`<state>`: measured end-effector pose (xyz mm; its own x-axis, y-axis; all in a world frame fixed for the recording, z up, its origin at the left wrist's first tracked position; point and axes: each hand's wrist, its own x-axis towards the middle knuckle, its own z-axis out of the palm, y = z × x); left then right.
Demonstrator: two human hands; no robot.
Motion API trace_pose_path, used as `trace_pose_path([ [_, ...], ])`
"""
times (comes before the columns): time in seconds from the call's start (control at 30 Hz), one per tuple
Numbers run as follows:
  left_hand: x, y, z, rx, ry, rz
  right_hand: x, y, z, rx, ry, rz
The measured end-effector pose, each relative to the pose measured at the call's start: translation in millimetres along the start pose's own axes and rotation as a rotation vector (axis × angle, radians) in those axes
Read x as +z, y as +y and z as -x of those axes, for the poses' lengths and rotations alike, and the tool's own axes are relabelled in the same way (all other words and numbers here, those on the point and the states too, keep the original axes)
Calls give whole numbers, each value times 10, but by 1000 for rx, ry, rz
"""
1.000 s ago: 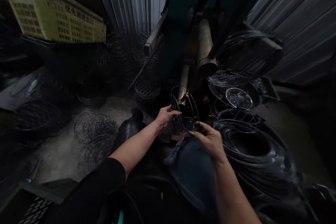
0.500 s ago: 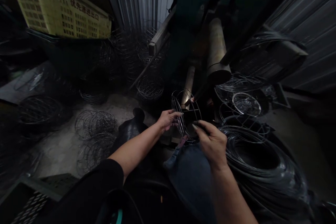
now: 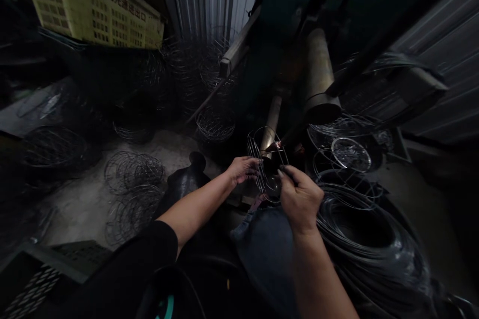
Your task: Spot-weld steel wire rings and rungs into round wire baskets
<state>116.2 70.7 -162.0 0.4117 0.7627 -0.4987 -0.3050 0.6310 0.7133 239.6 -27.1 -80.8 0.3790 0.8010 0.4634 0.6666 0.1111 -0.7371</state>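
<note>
A round wire frame [image 3: 253,152], made of thin metal hoops joined by cross wires, is held upright on edge between my two hands. My left hand [image 3: 244,169] has its fingers closed on the left side of the frame. My right hand [image 3: 302,197] pinches at the right side of the hoop, its thumb and fingertips together. Inside the frame stands the lower brass-coloured rod [image 3: 272,119] of a machine. A dark pointed arm [image 3: 295,134] comes down from the upper metal cylinder [image 3: 321,67] and its tip meets the frame near the rod.
A large coil of wire [image 3: 374,254] lies close by my right arm. Wire frames [image 3: 134,172] are piled on the floor at left, with more stacked behind. A yellow crate [image 3: 93,7] stands at upper left. A wooden bar [image 3: 239,47] juts out beside the machine.
My right hand has shifted slightly up along the hoop and its fingers have curled in more. The frame has stayed around the rod. The whole view has shifted a little.
</note>
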Motion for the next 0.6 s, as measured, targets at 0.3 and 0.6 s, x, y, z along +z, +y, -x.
trace_pose_path([
  [0.3,19,-21,-7,-41,30,21,27,-45,-152,75,-42,37],
  [0.6,92,40,172,-109,82,-8,-270,19,120,293,-52,-289],
])
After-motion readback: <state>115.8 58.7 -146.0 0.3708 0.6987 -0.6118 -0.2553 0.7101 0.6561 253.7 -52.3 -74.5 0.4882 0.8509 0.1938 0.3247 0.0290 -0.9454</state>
